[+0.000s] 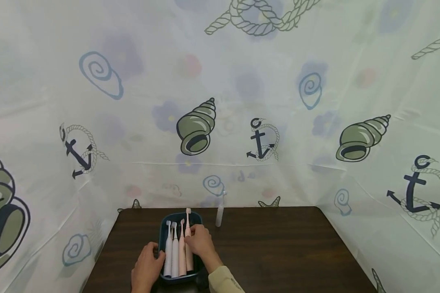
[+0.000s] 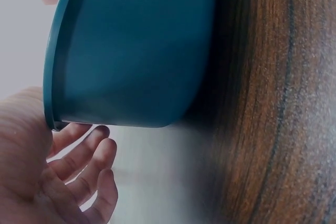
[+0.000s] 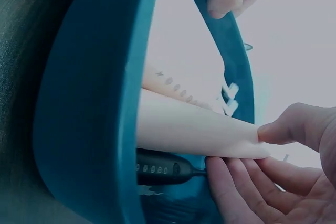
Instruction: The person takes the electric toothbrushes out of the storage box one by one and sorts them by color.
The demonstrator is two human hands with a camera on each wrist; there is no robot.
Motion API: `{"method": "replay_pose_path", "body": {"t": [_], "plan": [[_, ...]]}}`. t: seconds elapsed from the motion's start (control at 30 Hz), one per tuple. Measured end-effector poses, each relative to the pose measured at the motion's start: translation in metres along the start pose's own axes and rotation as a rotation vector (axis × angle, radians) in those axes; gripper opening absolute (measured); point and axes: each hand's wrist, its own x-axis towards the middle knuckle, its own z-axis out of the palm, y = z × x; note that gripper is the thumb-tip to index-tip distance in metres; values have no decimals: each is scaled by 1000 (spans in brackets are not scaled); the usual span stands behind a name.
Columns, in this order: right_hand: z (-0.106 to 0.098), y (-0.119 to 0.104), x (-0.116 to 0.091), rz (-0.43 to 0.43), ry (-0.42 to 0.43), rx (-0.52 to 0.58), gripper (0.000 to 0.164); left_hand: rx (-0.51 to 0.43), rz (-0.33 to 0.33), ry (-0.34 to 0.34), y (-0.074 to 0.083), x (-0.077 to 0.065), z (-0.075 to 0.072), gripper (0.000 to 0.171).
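A dark teal storage bin (image 1: 179, 278) stands at the table's near edge, holding two white electric toothbrushes (image 1: 168, 254) and two pink ones, heads up. My right hand (image 1: 201, 243) pinches the rightmost pink toothbrush (image 3: 194, 132) near its neck, thumb on one side and fingers on the other; it stands higher than its neighbours. Beside it, a black toothbrush (image 3: 165, 167) shows in the right wrist view. My left hand (image 1: 148, 264) holds the bin's left rim, thumb over the edge, the other fingers loosely curved outside the wall (image 2: 136, 51).
The dark wooden table (image 1: 278, 244) spreads to the right of the bin. A slim, translucent white object (image 1: 219, 215) with a thin tip stands near the table's back edge. Behind and around hangs a pale patterned cloth (image 1: 227, 130) printed with shells and anchors.
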Motion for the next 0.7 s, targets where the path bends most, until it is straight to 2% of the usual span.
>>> {"method": "replay_pose_path", "body": {"t": [0.3,0.7], "plan": [[-7,-4,-2,-33,-9,68,28,6,-5,-5,3,0,0,42],[-20,-5,-1,-61,43,134,29,-19,-34,-18,1,3,4,39]]}}
